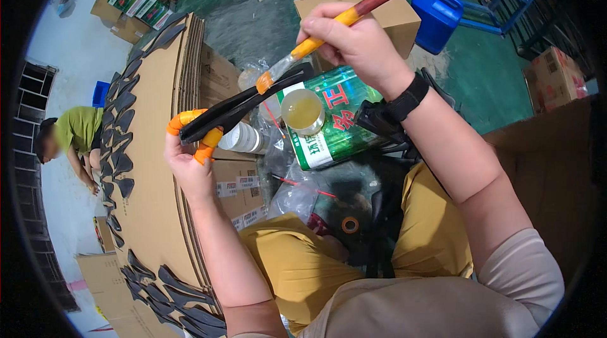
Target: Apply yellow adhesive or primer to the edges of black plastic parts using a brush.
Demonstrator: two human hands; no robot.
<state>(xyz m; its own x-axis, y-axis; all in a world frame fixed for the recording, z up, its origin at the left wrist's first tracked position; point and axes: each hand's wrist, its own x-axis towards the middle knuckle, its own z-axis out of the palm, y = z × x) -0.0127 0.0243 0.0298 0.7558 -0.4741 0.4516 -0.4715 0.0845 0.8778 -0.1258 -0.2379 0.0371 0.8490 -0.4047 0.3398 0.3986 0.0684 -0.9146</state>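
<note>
My left hand (191, 159), with orange coverings on some fingers, is closed around one end of a long, folded-looking black part (231, 108). Between the thumb and fingers of my right hand (354, 37) is a paintbrush (346, 17) with a red and yellow handle. Its wet, amber-coloured bristles touch the black part near the middle. Below the brush, a clear cup (303, 112) of yellowish liquid stands on a green and white tin (335, 139). More loose black parts (426, 110) lie by the tin, under my right forearm. Their exact shape is partly hidden.
Stacked cardboard (165, 167) at left carries rows of black parts (124, 126). Behind it a person in a green shirt (81, 129) bends down. A white tub (243, 138) stands near the tin. Cartons (373, 12), a blue jerrycan (436, 17) and a blue metal frame (487, 3) stand farther off.
</note>
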